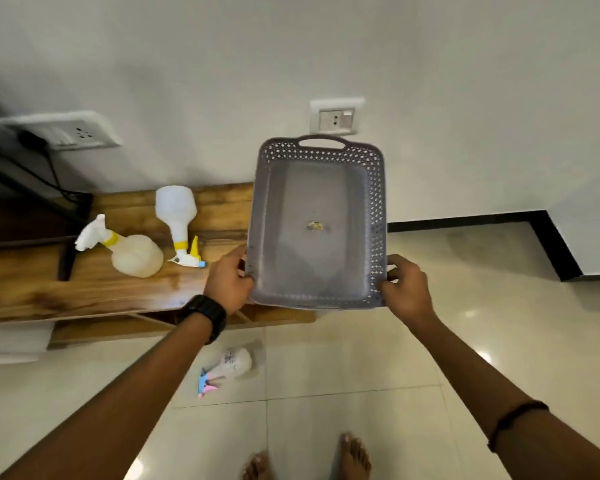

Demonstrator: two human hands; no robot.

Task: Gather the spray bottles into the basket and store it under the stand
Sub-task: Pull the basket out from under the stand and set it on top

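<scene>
Basket (pixel 317 220) hangs empty between our fingers, left hand (pixel 230 284) and right hand (pixel 404 287) clamped on opposite rims to keep it level for the bottles.

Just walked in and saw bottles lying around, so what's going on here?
A person holds a grey basket by its sides, left hand and right hand, above the end of a wooden stand. The basket holds no bottles, only a small scrap. Two white spray bottles with yellow collars lie on the stand, and a third spray bottle lies on the tiled floor. No bottle has been gathered yet.
</scene>
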